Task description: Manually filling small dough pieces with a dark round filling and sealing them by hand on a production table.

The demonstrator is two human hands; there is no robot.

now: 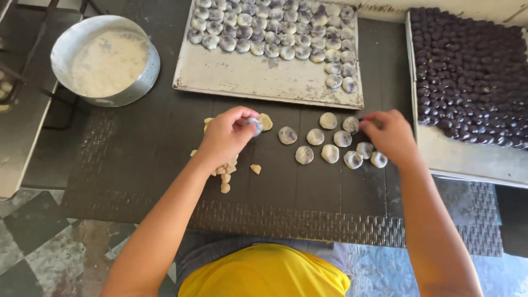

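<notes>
My left hand [226, 133] pinches a small pale dough ball with a purple centre [254, 126] above the dark table. Beneath and beside it lie several small plain dough pieces [225, 171]. My right hand [390, 135] rests with fingers curled by a cluster of wrapped dough balls [330, 144], its fingertips touching one near the tray edge; what they hold cannot be told. The wrapped balls lie loose between my two hands.
A metal tray [258, 77] at the back holds rows of wrapped balls. At the right stands a tray [456, 157] of dark purple balls. A round metal pan [104, 58] with white flour sits at the back left. The table [137, 143] is dark and woven-edged.
</notes>
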